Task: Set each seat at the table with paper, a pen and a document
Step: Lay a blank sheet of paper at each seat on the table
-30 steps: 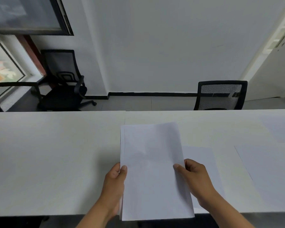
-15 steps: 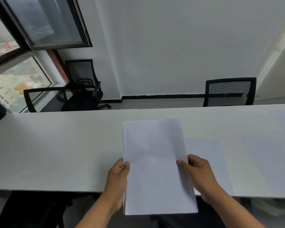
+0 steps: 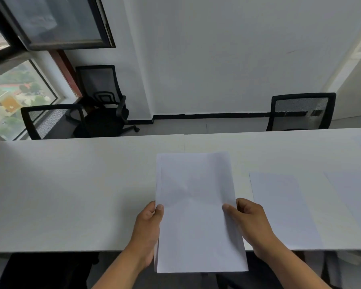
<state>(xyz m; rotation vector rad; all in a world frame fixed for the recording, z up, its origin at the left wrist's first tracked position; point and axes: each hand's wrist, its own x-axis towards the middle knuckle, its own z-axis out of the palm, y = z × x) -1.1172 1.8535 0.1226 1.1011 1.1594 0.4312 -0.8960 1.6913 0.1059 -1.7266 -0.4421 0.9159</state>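
Pinching paper stack (image 3: 196, 205) side edges, both hands (image 3: 148, 228) (image 3: 252, 224), over table (image 3: 71, 195) front edge

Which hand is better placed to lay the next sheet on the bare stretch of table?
Left hand, likely: it grips the white paper stack on the side facing the bare white tabletop.

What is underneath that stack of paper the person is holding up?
Under the paper stack, gripped by the left hand and right hand, lies the white table. At its left edge a second sheet peeks out. Whatever sits on the table directly below is covered.
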